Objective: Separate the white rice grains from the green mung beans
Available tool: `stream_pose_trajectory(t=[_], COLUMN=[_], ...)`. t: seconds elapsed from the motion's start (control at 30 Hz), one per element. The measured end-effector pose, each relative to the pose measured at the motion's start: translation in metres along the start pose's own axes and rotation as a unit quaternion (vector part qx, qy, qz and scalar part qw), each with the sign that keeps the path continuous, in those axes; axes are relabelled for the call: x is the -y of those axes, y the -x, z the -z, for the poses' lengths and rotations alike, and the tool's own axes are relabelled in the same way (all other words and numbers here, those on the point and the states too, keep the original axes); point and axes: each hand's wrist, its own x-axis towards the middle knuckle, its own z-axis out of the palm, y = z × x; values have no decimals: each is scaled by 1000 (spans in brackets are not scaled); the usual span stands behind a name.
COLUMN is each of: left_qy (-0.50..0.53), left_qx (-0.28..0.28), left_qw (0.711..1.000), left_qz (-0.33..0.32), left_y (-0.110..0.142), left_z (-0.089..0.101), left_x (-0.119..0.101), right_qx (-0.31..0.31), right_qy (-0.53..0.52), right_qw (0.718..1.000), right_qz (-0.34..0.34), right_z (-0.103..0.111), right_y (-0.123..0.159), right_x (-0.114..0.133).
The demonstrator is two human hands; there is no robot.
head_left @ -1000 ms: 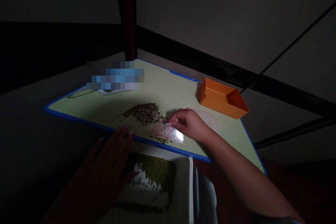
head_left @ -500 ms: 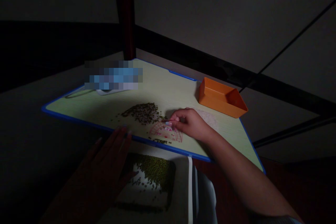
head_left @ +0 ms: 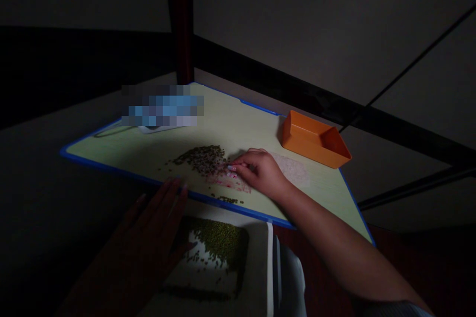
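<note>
My right hand [head_left: 260, 171] pinches a clear pink protractor [head_left: 226, 184] flat on the pale board [head_left: 241, 124] with a blue edge. The protractor's left part reaches the near side of a pile of small dark green beans [head_left: 201, 158]. A short row of loose beans [head_left: 229, 200] lies nearer the board's front edge. In shadow, my left hand [head_left: 154, 225] rests with fingers stretched out, its tips by that edge. Below it sits a white tray [head_left: 270, 267] holding green beans [head_left: 219, 237], heaped mostly toward its far right; my hand covers its left part.
An orange open box [head_left: 312, 151] stands at the board's right rear. A blurred-out blue and white object [head_left: 163, 111] lies at the left rear. Faint pinkish marks [head_left: 292, 171] show on the board right of my right hand. Walls rise behind.
My right hand has slid the protractor a little to the left and away from me, up against the bean pile. The left hand has stayed where it was.
</note>
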Motion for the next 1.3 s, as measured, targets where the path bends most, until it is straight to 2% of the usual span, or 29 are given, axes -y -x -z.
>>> stream_pose_trajectory(t=[0.3,0.57,0.7,0.87,1.17,1.3], left_qy=[-6,-20,-34,-11,-26,-39], left_qx=[1,4,-1,15,23,44], left_qw=[1000,1000,999,1000,999,998], left_qz=[-7,-15,-33,-5,-25,-23], left_y=[0,3,2,1,3,1], left_z=[0,-5,-6,-4,-3,0], left_x=[-1,4,5,4,6,5], right_qx=[41,44,53,67,106,112], right_qy=[-3,-23,-9,28,13,12], right_qw=[999,997,998,997,994,993], right_qz=[30,52,33,12,-40,-48], right_z=[2,6,8,13,20,21], right_y=[0,3,5,11,16,17], right_x=[1,-1,-2,0,1,1])
